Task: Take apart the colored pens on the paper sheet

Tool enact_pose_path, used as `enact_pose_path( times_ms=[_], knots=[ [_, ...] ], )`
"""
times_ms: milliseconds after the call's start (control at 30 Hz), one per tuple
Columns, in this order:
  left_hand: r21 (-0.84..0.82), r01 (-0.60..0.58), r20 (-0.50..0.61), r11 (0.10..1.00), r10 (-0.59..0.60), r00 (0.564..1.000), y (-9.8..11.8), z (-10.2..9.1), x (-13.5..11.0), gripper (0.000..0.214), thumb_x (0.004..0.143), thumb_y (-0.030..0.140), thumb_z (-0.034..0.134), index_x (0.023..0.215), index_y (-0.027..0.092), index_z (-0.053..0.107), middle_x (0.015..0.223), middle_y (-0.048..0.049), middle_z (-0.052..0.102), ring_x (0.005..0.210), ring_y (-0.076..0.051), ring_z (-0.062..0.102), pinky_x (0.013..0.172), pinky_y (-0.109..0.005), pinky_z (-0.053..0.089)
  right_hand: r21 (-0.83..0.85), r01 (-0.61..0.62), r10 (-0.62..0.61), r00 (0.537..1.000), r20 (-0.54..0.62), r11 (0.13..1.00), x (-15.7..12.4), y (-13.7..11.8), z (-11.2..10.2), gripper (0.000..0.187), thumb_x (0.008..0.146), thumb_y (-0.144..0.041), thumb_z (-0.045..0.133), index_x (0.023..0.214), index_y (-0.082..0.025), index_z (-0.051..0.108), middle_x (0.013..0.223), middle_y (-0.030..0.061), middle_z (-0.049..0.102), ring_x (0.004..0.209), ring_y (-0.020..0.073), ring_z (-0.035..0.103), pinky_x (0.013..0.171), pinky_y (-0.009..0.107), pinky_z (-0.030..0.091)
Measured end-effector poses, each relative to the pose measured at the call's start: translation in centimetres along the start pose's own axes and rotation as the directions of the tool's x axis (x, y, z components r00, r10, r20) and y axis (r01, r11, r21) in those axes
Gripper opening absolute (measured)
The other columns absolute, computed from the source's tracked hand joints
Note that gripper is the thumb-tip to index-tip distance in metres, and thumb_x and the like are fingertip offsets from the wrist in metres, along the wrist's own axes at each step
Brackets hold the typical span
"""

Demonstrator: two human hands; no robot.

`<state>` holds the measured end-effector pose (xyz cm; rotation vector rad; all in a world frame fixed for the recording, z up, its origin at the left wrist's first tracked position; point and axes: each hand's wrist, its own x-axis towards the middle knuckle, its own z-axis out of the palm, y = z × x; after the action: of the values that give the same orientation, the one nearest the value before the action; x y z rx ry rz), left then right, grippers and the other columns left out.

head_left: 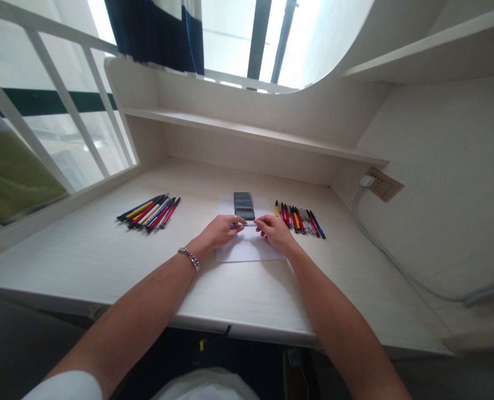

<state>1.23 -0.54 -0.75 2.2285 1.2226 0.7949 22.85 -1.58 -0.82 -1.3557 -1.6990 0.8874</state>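
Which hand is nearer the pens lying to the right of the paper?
The right hand is nearer, just in front of those pens. The left hand is farther away, on the other side of the paper.

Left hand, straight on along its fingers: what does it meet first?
The slim silver pen at the fingers of the left hand, which seem to touch it. Just past it, the black smartphone on the white paper sheet; depth here is hard to judge.
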Motion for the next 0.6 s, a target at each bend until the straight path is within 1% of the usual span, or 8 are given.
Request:
enact_pose_path(
  times_ms=[33,100,133,233,300,400,467,600],
  knots=[
    [0.002,0.007,-0.001,1.000,-0.007,1.000,0.03,-0.02,0.00,0.031,0.091,0.034,0.058,0.111,0.019,0.077,0.089,-0.0063,0.076,0.078,-0.018,0.066,0.075,-0.028,0.049,0.020,0.020,-0.020,1.000,-0.010,1.000,-0.01,0.05,0.01,0.020,0.083,-0.034,0.067,0.090,-0.016,0.072,0.078,0.0036,0.071,0.059,0.0121,0.060,0.052,0.021,0.045],
    [0.005,0.027,-0.006,1.000,-0.027,1.000,0.09,-0.07,0.00,0.032,0.091,0.034,0.058,0.113,0.019,0.076,0.091,-0.0068,0.077,0.079,-0.018,0.067,0.076,-0.028,0.050,0.039,0.043,-0.042,0.999,-0.035,0.998,-0.04,0.08,0.05,0.029,0.076,-0.033,0.074,0.101,-0.018,0.072,0.090,0.0049,0.073,0.066,0.0132,0.063,0.055,0.022,0.047],
    [0.012,0.035,-0.010,0.999,-0.035,0.999,0.12,-0.09,0.01,0.032,0.091,0.035,0.059,0.113,0.019,0.076,0.092,-0.0071,0.077,0.080,-0.019,0.067,0.077,-0.029,0.050,0.030,0.038,-0.037,0.998,-0.044,0.999,-0.05,0.05,0.06,0.031,0.077,-0.034,0.075,0.103,-0.018,0.072,0.093,0.0056,0.073,0.067,0.0134,0.063,0.055,0.022,0.048],
    [0.061,0.036,-0.024,0.997,-0.035,0.999,0.22,-0.14,0.03,0.031,0.091,0.035,0.058,0.112,0.021,0.076,0.097,-0.0072,0.078,0.084,-0.020,0.068,0.078,-0.029,0.050,-0.035,-0.018,0.017,1.000,-0.022,0.999,-0.14,-0.23,0.08,0.029,0.088,-0.043,0.062,0.088,-0.016,0.072,0.080,0.0055,0.071,0.058,0.0122,0.060,0.053,0.023,0.045],
    [0.090,0.021,-0.025,0.996,-0.019,1.000,0.27,-0.14,0.03,0.030,0.091,0.034,0.057,0.109,0.022,0.077,0.100,-0.0068,0.078,0.087,-0.021,0.068,0.080,-0.029,0.050,-0.043,-0.030,0.031,1.000,0.005,0.999,-0.21,-0.40,0.10,0.032,0.091,-0.041,0.056,0.078,-0.016,0.070,0.070,0.0039,0.069,0.054,0.0116,0.057,0.052,0.023,0.043],
    [0.076,0.012,-0.011,0.997,-0.012,1.000,0.30,-0.11,0.01,0.029,0.090,0.031,0.057,0.109,0.021,0.077,0.102,-0.0075,0.078,0.089,-0.022,0.069,0.082,-0.030,0.050,0.027,0.009,-0.009,1.000,0.000,1.000,-0.23,-0.37,0.15,0.018,0.083,-0.033,0.064,0.086,-0.017,0.070,0.073,0.0027,0.069,0.059,0.0126,0.060,0.055,0.023,0.045],
    [0.044,0.018,0.004,0.999,-0.018,1.000,0.31,-0.10,0.00,0.032,0.090,0.028,0.056,0.114,0.021,0.075,0.102,-0.0080,0.078,0.088,-0.021,0.069,0.081,-0.030,0.050,0.051,0.031,-0.030,0.999,-0.023,0.998,-0.15,-0.18,0.16,0.018,0.077,-0.029,0.069,0.090,-0.017,0.071,0.073,0.0021,0.069,0.063,0.0137,0.061,0.057,0.024,0.047],
    [0.006,0.025,0.036,1.000,-0.025,0.999,0.17,-0.07,0.04,0.039,0.087,0.020,0.055,0.122,0.021,0.072,0.098,-0.0068,0.077,0.086,-0.019,0.068,0.079,-0.027,0.050,0.024,0.050,-0.049,0.997,-0.056,0.998,0.08,0.18,-0.07,0.018,0.071,-0.025,0.072,0.088,-0.018,0.073,0.070,0.0011,0.069,0.064,0.0146,0.061,0.058,0.025,0.048]
  ],
)
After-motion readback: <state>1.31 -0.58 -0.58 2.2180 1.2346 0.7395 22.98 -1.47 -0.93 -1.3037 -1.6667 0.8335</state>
